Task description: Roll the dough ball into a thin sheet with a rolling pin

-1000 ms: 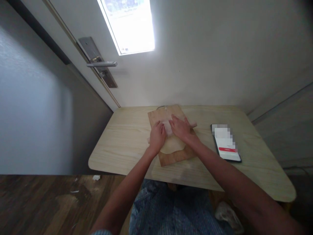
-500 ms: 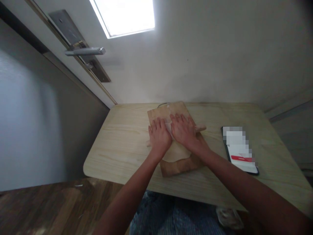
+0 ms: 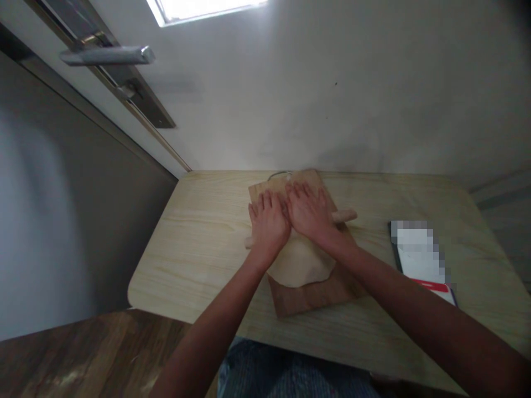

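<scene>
Both palms press on a wooden rolling pin [image 3: 344, 216], whose handles stick out at either side. My left hand [image 3: 270, 218] lies flat over its left part, fingers stretched forward. Beside it, thumbs close together, my right hand [image 3: 307, 209] rests flat over the right part with fingers extended. Most of the pin's barrel is hidden under the hands. A thin, pale sheet of rolled dough [image 3: 302, 262] spreads toward me from the pin, with a rounded near edge. Beneath the dough lies a wooden cutting board [image 3: 307, 301], set at a slight angle, with a metal loop handle at its far end.
The light wooden table [image 3: 186, 243] stands against a white door [image 3: 249, 110] with a metal lever handle [image 3: 108, 55]. A phone [image 3: 423, 260] with a lit, partly blurred screen lies to the right. Wooden flooring [image 3: 99, 354] shows at lower left.
My view has shifted slightly, so the phone and door handle sit differently in the picture. Both hands remain flat on the rolling pin, and more of the dough shows on the near side.
</scene>
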`<state>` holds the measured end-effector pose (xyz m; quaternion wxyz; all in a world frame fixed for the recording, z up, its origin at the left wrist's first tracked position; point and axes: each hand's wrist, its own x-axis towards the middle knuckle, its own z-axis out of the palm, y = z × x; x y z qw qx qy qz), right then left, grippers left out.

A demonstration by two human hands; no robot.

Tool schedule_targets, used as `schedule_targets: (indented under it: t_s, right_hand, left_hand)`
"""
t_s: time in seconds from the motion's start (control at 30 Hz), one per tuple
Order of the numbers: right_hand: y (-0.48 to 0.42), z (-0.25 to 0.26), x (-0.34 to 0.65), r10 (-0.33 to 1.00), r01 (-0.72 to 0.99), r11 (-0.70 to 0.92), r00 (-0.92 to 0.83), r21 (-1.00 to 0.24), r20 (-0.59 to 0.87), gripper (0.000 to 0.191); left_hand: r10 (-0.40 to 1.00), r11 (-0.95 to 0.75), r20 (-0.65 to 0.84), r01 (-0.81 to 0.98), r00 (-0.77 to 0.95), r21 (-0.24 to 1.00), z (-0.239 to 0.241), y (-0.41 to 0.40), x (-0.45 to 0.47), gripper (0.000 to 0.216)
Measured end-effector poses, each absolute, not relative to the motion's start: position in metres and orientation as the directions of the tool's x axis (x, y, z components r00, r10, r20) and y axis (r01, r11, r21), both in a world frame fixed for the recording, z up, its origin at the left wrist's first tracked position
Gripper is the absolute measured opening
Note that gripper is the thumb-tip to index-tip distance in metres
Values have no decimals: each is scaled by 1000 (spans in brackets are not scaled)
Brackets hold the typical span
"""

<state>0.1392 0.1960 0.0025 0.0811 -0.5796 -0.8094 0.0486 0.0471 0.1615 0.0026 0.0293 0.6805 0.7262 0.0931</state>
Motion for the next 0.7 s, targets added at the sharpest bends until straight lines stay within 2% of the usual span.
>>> schedule_targets:
  t_s: [0.27, 0.47, 0.7]
  right_hand:
    - [209, 9, 132, 957, 933, 288, -286, -215, 45, 45]
    - [178, 11, 142, 961, 946, 273, -260, -177, 92, 46]
    - [137, 1, 157, 948, 947, 292, -269, -130, 169, 43]
  left_hand:
    - [989, 83, 105, 976, -105, 201, 2, 173, 44, 38]
    - [979, 103, 159, 983, -127, 155, 3, 145, 52, 44]
    - [982, 57, 175, 992, -75, 109, 4, 108, 67, 46]
